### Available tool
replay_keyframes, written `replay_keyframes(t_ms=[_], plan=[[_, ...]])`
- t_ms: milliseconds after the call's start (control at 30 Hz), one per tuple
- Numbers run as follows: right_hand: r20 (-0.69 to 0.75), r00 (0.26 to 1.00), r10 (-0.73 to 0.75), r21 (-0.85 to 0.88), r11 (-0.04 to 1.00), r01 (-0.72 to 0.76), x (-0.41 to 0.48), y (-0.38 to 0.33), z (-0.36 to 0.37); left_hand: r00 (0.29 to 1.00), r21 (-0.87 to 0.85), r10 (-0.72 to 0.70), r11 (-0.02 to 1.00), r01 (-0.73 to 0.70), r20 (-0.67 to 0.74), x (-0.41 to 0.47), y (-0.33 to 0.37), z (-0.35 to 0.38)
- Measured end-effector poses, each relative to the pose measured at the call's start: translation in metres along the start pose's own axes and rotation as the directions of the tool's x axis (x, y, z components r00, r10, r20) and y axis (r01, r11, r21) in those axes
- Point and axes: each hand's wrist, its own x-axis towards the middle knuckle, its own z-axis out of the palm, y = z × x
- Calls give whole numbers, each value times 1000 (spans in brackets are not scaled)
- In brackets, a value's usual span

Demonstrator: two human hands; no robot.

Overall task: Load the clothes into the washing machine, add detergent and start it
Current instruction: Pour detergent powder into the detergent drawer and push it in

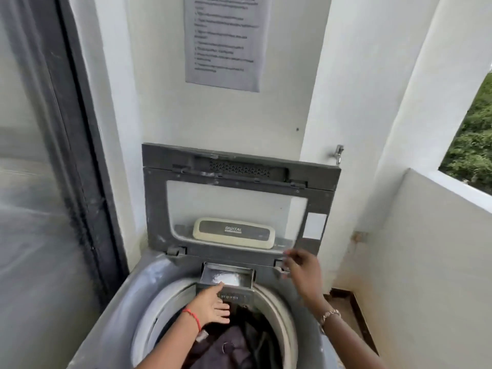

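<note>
Two hands: both were over the washing machine [127, 302]; I take the detergent drawer [226, 278] as my landmark for every place below.
Drawer: it was pulled out from the back rim of the tub opening, below the raised lid [234, 203], with a small heap of white detergent powder [225, 276] lying inside it.
Long axis: the drawer's front ran left to right across the view, so I judged closing it called for a straight push away from me, toward the lid hinge.
Left hand [211, 304]: it lay just in front of the drawer, fingers [217, 287] spread flat and touching the drawer's front edge, gripping nothing.
Right hand [302, 272]: it hovered up and to the right of the drawer, near the lid hinge, motion-blurred; its fingers looked loosely open and I saw nothing held in it.
Nearer hand: the left, already in contact, so I judged the push belonged to it.
Clothes [229, 344]: a dark load sat in the tub, in front of and below the drawer, under my left forearm.
Progress: I judged loading and dosing done, with the drawer, the lid and the start still to do.
Controls: I could not see the start panel from the drawer's surroundings.
</note>
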Motion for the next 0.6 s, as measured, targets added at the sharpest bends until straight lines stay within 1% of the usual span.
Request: replay_keyframes(t_ms=[100, 233, 333, 400, 600], plan=[[92, 982, 167, -59, 985, -163, -3, 31, 41, 999, -163, 15, 986, -22, -38, 10, 4, -22], [144, 920, 363, -180, 924, -336, -3, 56, 72, 991, -238, 112, 963, -126, -70, 22, 13, -32], [128, 889, 439, -223, 886, -405, 0, 73, 86, 984, -272, 152, 947, -171, -89, 30, 17, -34], [116, 874, 472, -237, 868, -438, 2, 81, 93, 981, -260, 167, 947, -187, -98, 40, 18, -36], [92, 835, 542, -223, 829, -513, 10, 95, 106, 978, -340, 139, 922, -185, -154, 73, 20, -41]])
